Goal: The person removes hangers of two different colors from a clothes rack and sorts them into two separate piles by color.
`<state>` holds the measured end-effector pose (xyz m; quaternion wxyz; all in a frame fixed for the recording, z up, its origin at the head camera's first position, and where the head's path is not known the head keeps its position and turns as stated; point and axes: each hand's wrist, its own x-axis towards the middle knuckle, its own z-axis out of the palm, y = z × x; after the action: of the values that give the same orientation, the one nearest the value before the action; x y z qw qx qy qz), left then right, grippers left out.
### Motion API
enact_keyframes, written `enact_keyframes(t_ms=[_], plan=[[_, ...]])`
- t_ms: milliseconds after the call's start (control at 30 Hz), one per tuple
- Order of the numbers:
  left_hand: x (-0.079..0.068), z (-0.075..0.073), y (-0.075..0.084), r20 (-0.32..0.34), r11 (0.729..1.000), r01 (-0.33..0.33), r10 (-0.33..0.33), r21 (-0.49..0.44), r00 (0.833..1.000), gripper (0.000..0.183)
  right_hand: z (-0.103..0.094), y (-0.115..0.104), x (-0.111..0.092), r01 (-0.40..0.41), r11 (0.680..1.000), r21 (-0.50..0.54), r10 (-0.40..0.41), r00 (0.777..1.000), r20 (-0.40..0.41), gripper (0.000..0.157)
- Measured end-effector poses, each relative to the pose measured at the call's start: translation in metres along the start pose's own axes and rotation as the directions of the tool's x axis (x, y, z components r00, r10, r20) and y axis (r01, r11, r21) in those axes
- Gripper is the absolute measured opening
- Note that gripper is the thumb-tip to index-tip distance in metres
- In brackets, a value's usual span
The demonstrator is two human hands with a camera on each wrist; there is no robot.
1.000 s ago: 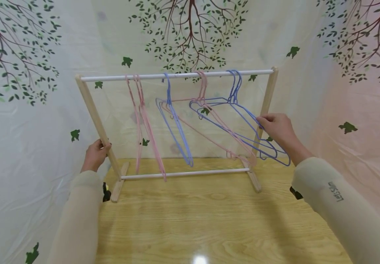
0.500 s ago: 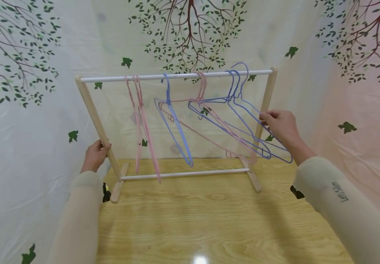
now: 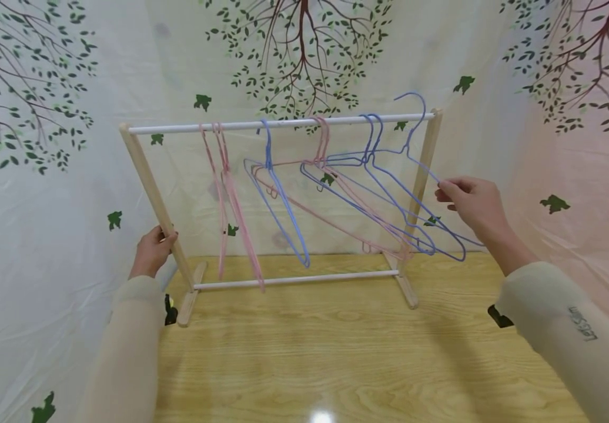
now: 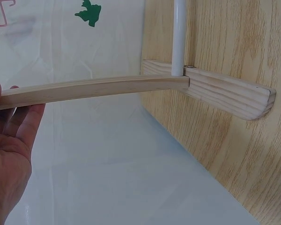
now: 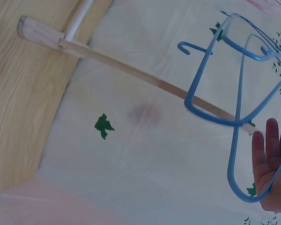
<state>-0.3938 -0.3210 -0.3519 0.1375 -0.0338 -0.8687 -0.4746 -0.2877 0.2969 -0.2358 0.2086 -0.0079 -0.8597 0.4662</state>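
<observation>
Around the left wooden post (image 3: pixel 148 176) of a small clothes rack, my left hand (image 3: pixel 151 254) keeps its grip; the left wrist view shows its fingers behind the post (image 4: pixel 98 87). My right hand (image 3: pixel 478 207) pinches one sloping arm of a blue clothes hanger (image 3: pixel 420 163) between thumb and fingers. That hanger's hook stands above the white top rail (image 3: pixel 167 128), off it, near the right post (image 3: pixel 427 147). Other blue hangers (image 3: pixel 389 172) hang just left of it. In the right wrist view, the held hanger (image 5: pixel 231 171) passes across my palm (image 5: pixel 276 187).
Pink hangers (image 3: pixel 321 144), a light blue pair (image 3: pixel 269 147) and more pink hangers (image 3: pixel 224 153) hang farther left along the rail. The rack's feet (image 3: pixel 406 288) stand on a wood-grain table (image 3: pixel 304 352). A white sheet printed with leaves and branches (image 3: pixel 98 88) surrounds it.
My right hand has lifted one blue hanger's hook up off the rail and drawn it to the right, away from the other blue ones. The left hand stays on the post.
</observation>
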Motion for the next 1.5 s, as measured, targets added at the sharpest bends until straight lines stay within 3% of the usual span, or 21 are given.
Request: enact_keyframes(t_ms=[200,367,500,633,967,1300,1400,1500], plan=[[0.0,0.0,-0.001,-0.009,1.0,0.006,-0.006,0.005,1.0,0.04,-0.015,0.012,-0.01,0.019,0.996,0.092,-0.017,1.0,-0.016,0.044],[0.0,0.001,-0.001,-0.012,1.0,0.019,-0.019,0.001,1.0,0.039,-0.029,0.026,-0.021,0.003,0.987,0.16,0.0,1.0,-0.014,0.025],[0.001,0.003,-0.001,-0.01,0.999,0.03,-0.03,-0.01,0.999,0.039,-0.039,0.039,-0.029,-0.019,0.968,0.25,0.024,1.0,-0.017,0.013],[0.002,0.004,0.0,-0.007,0.999,0.036,-0.036,-0.023,0.999,0.039,-0.047,0.049,-0.038,-0.029,0.943,0.332,0.037,0.999,-0.017,0.01],[0.003,0.003,-0.003,-0.002,0.999,0.051,-0.051,-0.017,0.999,0.041,-0.062,0.071,-0.063,-0.037,0.923,0.383,0.063,0.997,-0.055,0.011],[0.0,0.002,-0.001,0.02,0.999,0.045,-0.045,-0.024,0.999,0.045,-0.084,0.099,-0.09,0.027,0.948,0.318,0.014,0.992,-0.127,0.015],[0.002,0.001,-0.002,0.013,0.999,0.041,-0.041,-0.016,0.999,0.045,-0.091,0.107,-0.096,0.061,0.914,0.402,-0.013,0.992,-0.122,0.016],[0.003,0.001,-0.003,0.008,0.999,0.038,-0.038,-0.005,0.999,0.044,-0.096,0.114,-0.103,0.14,0.831,0.538,-0.086,0.989,-0.125,0.021]])
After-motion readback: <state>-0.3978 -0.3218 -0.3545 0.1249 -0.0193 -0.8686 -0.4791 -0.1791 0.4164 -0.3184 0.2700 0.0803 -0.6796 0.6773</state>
